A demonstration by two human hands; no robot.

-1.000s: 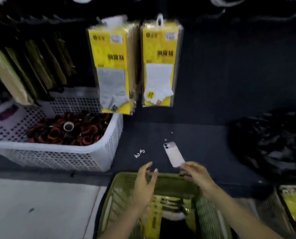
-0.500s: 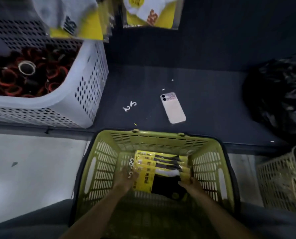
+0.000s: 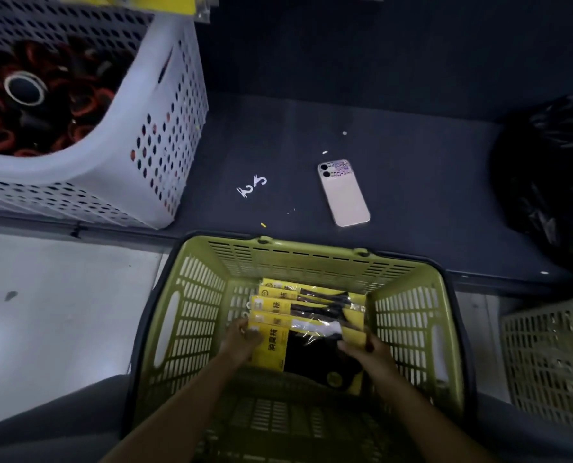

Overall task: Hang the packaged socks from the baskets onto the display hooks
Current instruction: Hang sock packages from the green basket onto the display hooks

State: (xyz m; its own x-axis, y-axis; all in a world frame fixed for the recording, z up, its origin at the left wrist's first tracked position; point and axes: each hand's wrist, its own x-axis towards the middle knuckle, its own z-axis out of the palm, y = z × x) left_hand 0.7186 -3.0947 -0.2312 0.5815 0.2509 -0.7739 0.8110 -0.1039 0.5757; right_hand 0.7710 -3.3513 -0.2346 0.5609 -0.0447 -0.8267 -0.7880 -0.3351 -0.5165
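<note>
Sock packs (image 3: 308,310) sit stacked in the green basket (image 3: 408,315) — left hand (image 3: 241,342) and right hand (image 3: 368,352) pinch the ends of the front pack (image 3: 271,349), grip closed. Slick film might drag neighbouring packs up too.

Dark shelf (image 3: 412,145) with white basket (image 3: 164,128), phone (image 3: 343,193), black bag (image 3: 552,168)

Sock packs (image 3: 311,317) (maybe five), in green basket (image 3: 311,253)
</note>
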